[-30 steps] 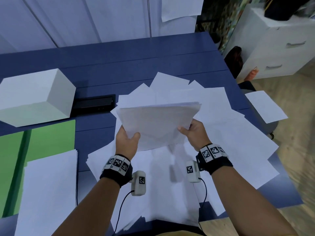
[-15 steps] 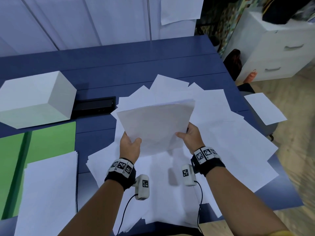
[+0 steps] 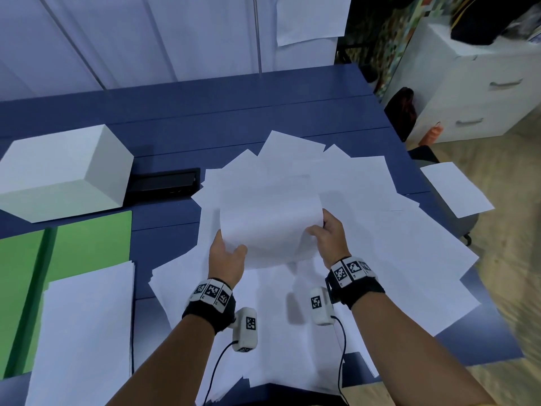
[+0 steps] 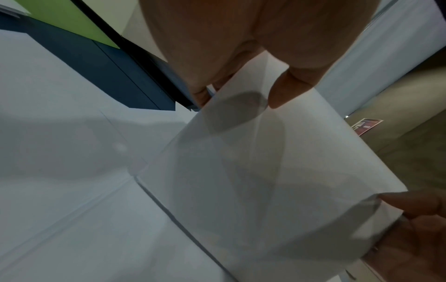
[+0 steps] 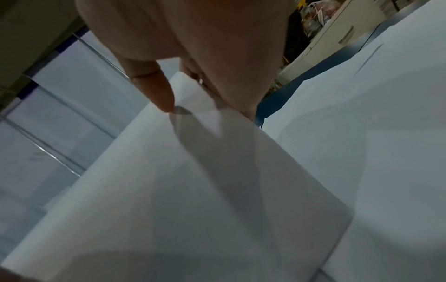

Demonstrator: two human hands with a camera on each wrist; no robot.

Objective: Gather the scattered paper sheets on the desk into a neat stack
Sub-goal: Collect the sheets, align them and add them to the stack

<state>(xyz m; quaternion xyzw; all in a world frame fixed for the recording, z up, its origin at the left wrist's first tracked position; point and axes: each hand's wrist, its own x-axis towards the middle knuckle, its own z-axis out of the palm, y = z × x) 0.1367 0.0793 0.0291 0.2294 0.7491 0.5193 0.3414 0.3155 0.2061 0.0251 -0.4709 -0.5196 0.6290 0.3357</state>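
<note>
A thin bundle of white sheets is held upright above the blue desk, its top edge curling away from me. My left hand grips its lower left edge, thumb on the near face. My right hand grips the right edge the same way. In the left wrist view the thumb presses the bundle; in the right wrist view the thumb pinches the bundle. Many loose white sheets lie fanned over the desk beneath and to the right.
A squared stack of white paper lies at the front left on green folders. A white box and a black cable hatch sit behind. One sheet rests on a chair off the desk's right edge. White drawers stand at the right.
Both hands have lowered the bundle and drawn it nearer to me. Its top edge now bends away and the hands sit closer together.
</note>
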